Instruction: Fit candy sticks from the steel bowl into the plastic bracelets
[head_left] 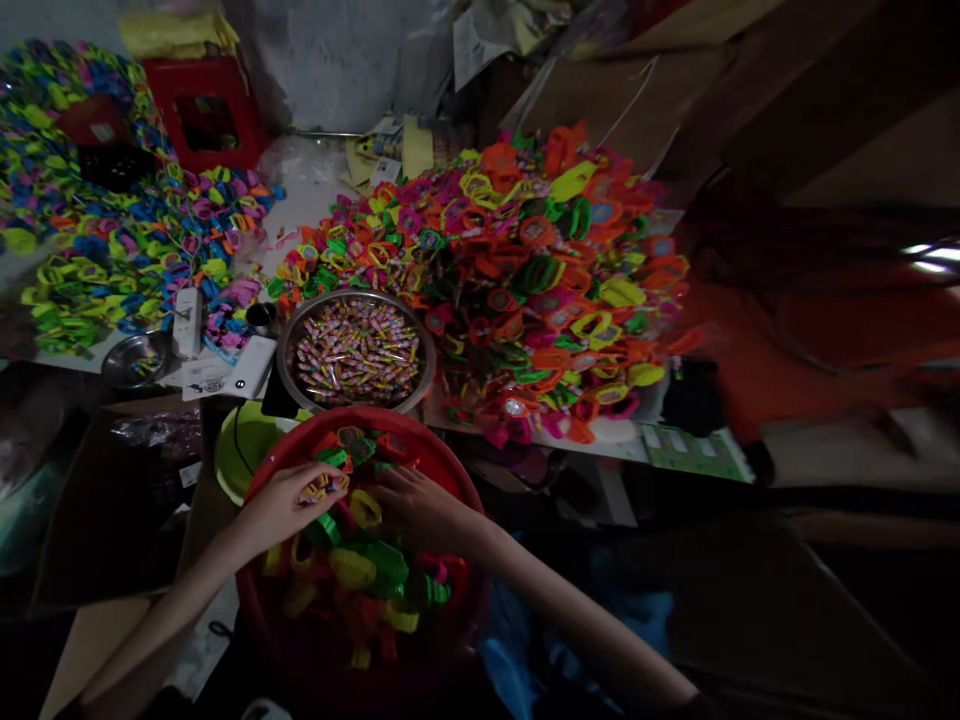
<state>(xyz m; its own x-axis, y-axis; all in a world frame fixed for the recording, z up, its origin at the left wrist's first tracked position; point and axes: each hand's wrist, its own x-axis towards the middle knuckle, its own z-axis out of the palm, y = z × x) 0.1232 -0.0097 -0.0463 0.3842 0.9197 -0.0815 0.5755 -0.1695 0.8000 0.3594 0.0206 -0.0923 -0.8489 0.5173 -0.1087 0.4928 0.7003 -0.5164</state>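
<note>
The person's 2 hands are near each other over a red basin (459,480), which stands before the near edge of the white tabletop (296,195). The left hand (289,500), above the left part of the basin, has its fingers curled around a few small wrapped sticks (324,488). The right hand (420,508) reaches down into the far part of the basin, among plastic pieces (352,570) in yellow, green, orange and pink; its fingertips are hidden, so I cannot tell if they grasp something. The 2 hands do not touch each other. Just behind the basin, at the near edge of the tabletop, a metal bowl (429,365) is full of similar wrapped sticks. To the right of this bowl, a high heap of bright pieces (555,290), mostly orange, spreads until the near edge. Toward the left end of the tabletop lies another heap (112,260), with much blue and yellow-green. Between this heap and the metal bowl, a white power strip (187,322) is close to the near edge. A light green bowl (236,460) is partly covered by the basin's left rim.
</note>
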